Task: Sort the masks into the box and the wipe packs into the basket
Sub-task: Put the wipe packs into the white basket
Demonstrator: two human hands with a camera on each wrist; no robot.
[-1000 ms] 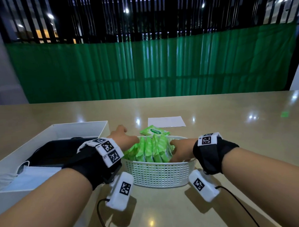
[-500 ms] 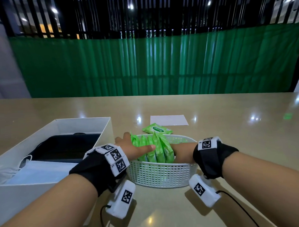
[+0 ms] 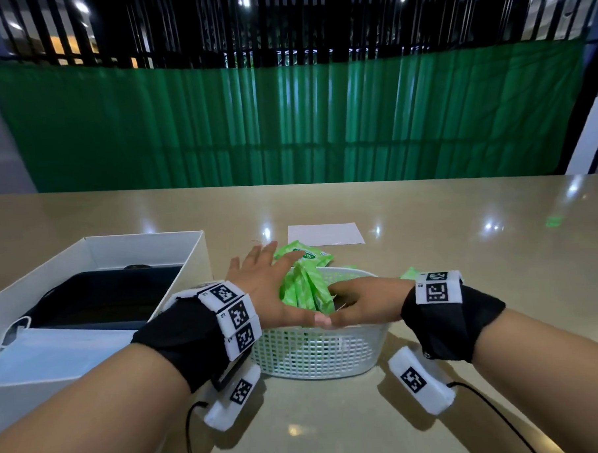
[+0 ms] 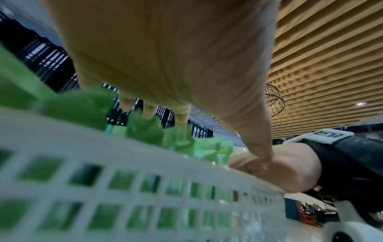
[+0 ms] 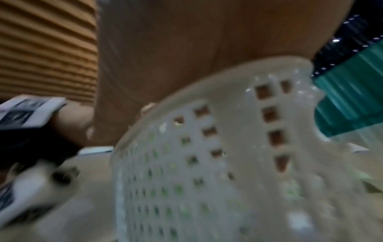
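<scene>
A white mesh basket (image 3: pixel 316 349) stands in front of me with several green wipe packs (image 3: pixel 305 292) upright inside. My left hand (image 3: pixel 266 286) lies spread flat over the tops of the packs, fingers straight. My right hand (image 3: pixel 359 300) reaches into the basket from the right, its fingers against the side of the packs. The two thumbs meet over the near rim. One more green pack (image 3: pixel 305 255) rests on the far rim. The white box (image 3: pixel 147 246) at left holds a black mask (image 3: pixel 102 296) and a pale mask (image 3: pixel 49 350). The left wrist view shows my palm (image 4: pixel 165 57) above the basket (image 4: pixel 145 180).
A white sheet of paper (image 3: pixel 325 234) lies on the table beyond the basket. A bit of another green pack (image 3: pixel 409 274) shows behind my right wrist. A green curtain hangs past the table's far edge. The right wrist view is blurred, showing the basket wall (image 5: pixel 207 155).
My left hand has gone from pressing the packs' left side to lying spread over their tops. The right hand stays inside the basket, and the thumbs now touch.
</scene>
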